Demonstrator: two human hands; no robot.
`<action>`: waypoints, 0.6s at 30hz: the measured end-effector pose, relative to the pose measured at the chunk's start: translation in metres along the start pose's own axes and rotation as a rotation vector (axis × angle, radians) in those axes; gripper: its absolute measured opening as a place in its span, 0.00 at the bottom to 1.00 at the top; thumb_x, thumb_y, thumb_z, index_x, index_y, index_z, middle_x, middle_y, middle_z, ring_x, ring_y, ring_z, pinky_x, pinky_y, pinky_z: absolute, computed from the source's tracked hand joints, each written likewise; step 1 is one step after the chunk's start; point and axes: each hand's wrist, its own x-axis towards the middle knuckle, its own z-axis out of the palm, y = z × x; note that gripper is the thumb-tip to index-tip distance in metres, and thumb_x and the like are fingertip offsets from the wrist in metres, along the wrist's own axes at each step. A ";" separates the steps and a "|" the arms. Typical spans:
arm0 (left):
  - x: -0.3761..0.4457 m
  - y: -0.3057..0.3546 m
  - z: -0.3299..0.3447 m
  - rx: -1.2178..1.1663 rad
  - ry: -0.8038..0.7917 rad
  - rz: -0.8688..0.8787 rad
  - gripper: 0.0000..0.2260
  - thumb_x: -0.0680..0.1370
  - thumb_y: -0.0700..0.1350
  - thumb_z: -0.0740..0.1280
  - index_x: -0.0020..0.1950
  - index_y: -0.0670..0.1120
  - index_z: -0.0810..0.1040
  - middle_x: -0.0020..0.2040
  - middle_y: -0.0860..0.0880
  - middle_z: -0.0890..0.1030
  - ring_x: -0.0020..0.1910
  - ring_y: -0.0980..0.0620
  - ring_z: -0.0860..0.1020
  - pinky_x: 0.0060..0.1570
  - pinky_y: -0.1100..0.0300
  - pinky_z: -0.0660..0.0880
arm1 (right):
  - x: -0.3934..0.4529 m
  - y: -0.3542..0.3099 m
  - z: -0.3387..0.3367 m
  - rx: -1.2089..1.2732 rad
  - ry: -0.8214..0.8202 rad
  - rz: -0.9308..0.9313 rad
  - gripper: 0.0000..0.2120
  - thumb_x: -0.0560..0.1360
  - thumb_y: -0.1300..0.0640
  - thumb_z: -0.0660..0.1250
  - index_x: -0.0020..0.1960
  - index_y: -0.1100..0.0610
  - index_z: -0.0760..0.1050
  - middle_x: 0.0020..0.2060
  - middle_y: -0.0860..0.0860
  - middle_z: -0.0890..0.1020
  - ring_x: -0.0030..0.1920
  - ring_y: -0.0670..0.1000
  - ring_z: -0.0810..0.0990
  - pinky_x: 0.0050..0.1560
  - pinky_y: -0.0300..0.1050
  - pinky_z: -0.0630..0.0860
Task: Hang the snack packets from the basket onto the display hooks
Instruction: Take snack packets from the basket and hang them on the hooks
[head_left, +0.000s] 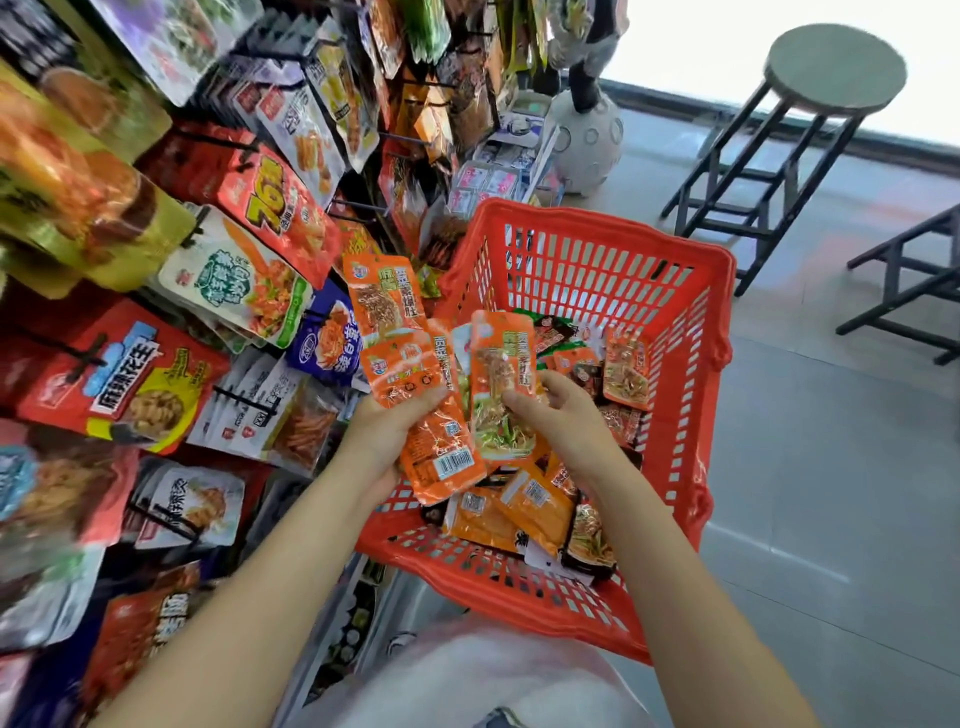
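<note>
A red plastic basket (613, 244) stands in front of me with several orange and dark snack packets (524, 512) lying in its bottom. My left hand (387, 423) grips a fanned bunch of orange packets (387, 312) over the basket's left rim. My right hand (558, 415) pinches one orange packet (501, 364) upright beside that bunch. The display rack's black hooks (234, 397) on the left carry many hanging packets.
The rack of hanging packets (150, 379) fills the whole left side, close to my left forearm. A round stool (779, 135) and a second stool frame (914, 280) stand on the grey floor at the right. A white round ornament (587, 140) stands behind the basket.
</note>
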 end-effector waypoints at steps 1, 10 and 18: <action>-0.001 -0.002 0.000 0.003 0.000 0.004 0.20 0.72 0.41 0.76 0.63 0.43 0.79 0.52 0.43 0.87 0.47 0.45 0.86 0.47 0.51 0.82 | 0.001 0.001 0.002 0.002 -0.022 0.006 0.39 0.69 0.30 0.72 0.73 0.48 0.68 0.71 0.47 0.73 0.72 0.51 0.70 0.72 0.59 0.67; -0.002 0.005 -0.012 0.213 0.086 0.093 0.08 0.75 0.43 0.76 0.52 0.49 0.82 0.45 0.51 0.87 0.46 0.48 0.86 0.52 0.52 0.81 | 0.000 -0.004 -0.011 0.075 0.163 -0.019 0.45 0.74 0.38 0.72 0.82 0.55 0.55 0.80 0.52 0.60 0.78 0.56 0.61 0.75 0.62 0.63; -0.011 0.025 -0.024 0.527 -0.226 0.002 0.15 0.73 0.43 0.76 0.58 0.49 0.81 0.50 0.49 0.87 0.49 0.47 0.86 0.54 0.50 0.80 | 0.002 -0.021 -0.023 0.032 -0.230 -0.005 0.30 0.70 0.42 0.76 0.69 0.44 0.73 0.64 0.45 0.81 0.64 0.50 0.80 0.70 0.58 0.72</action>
